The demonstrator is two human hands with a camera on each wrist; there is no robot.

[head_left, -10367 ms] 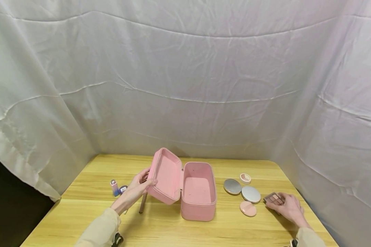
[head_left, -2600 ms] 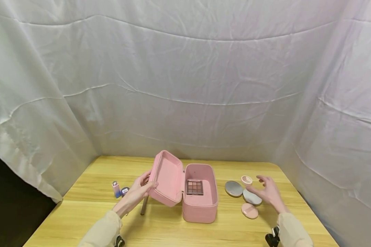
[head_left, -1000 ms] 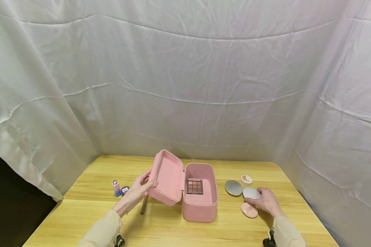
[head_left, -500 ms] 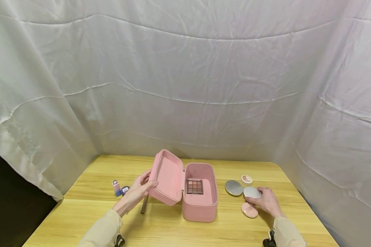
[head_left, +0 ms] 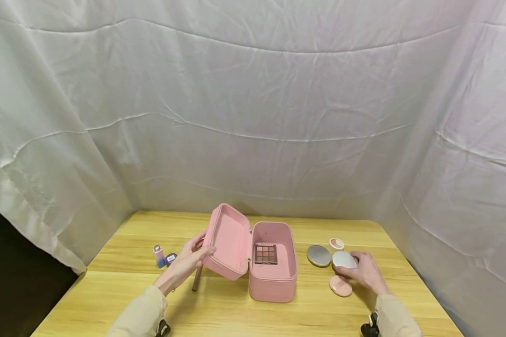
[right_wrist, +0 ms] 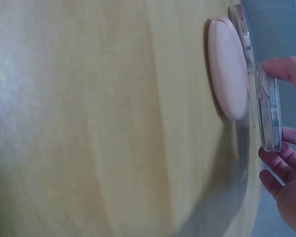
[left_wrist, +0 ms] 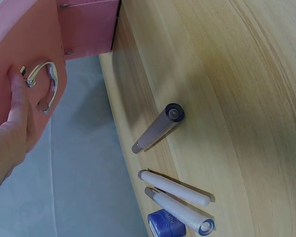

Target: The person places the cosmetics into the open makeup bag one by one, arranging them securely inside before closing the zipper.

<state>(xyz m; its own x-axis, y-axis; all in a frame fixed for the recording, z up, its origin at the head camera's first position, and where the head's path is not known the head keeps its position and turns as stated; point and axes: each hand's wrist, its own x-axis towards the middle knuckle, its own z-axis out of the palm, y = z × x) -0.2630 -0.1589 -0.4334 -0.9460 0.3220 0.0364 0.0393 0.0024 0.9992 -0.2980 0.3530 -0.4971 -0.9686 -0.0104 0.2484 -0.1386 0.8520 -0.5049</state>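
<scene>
Compact (head_left: 344, 260): right hand (head_left: 366, 271) is pinching it by opposite edges; it is shifting slightly since half a second ago — apparently just lifting off the bench (head_left: 316, 320).
Palette (head_left: 265, 254): lying inside the pink case (head_left: 271, 291), so handling is turning from that piece to the compact.
Lid (head_left: 229, 243): left hand (head_left: 187, 261) is gripping it near the handle (left_wrist: 54, 74) and holding the case open — neither of the hands is staying free.
Puff (head_left: 340, 286): resting on the bench at the compact's near side, touching neither hand.
</scene>
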